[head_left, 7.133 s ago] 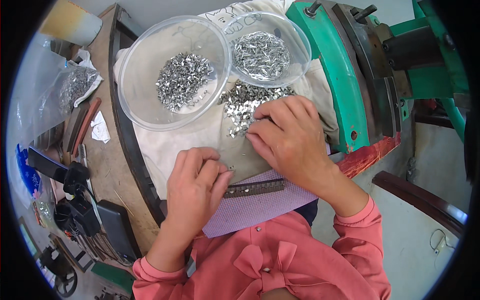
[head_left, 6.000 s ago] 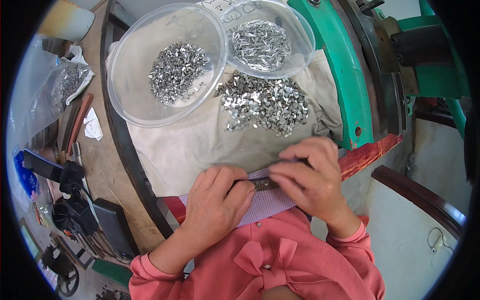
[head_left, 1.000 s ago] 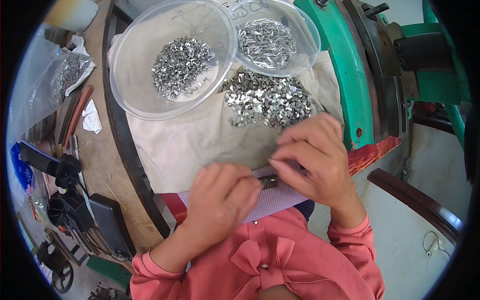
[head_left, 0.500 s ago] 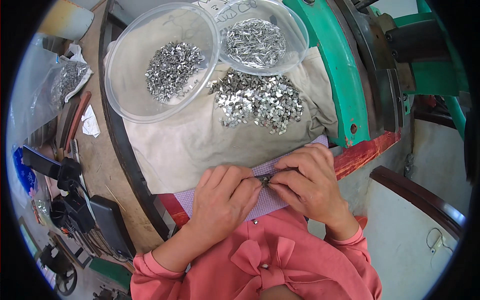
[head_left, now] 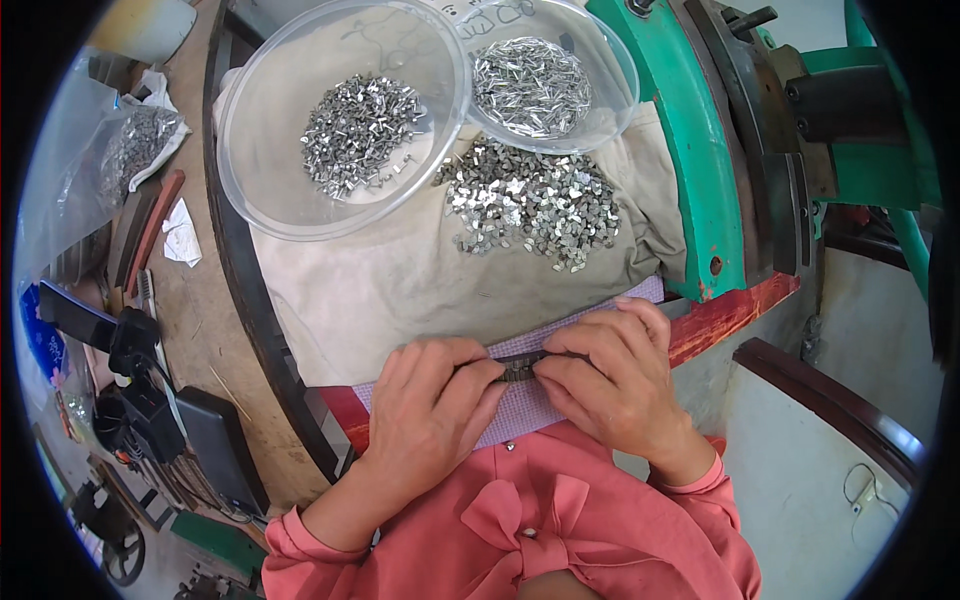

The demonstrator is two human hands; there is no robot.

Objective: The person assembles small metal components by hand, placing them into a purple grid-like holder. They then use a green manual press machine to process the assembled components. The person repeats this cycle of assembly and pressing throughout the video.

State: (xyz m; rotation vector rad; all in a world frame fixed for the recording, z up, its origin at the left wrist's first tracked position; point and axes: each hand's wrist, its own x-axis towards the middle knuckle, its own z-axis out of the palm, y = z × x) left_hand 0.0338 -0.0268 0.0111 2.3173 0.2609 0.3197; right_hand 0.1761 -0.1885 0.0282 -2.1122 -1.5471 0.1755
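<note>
The beige cloth (head_left: 400, 300) shows a dark line drawing (head_left: 510, 14) at its far side but no words I can make out. Over the purple cloth (head_left: 507, 425) nearer me, my left hand (head_left: 425, 405) and right hand (head_left: 620, 375) pinch the dark strip (head_left: 519, 367) between them. Half a second ago my fingertips nearly met; now they're slightly apart, baring more strip, probably a shifted grip.

The left forearm (head_left: 350, 508) and right forearm (head_left: 688, 458) angle inward from the lower edge, wrists nearly straight. The left hand (head_left: 425, 405) and right hand (head_left: 615, 380) face each other, backs upward, fingers curled together. Each thumb presses toward its bent index finger in a pinch, the two sets of fingertips near but apart.
</note>
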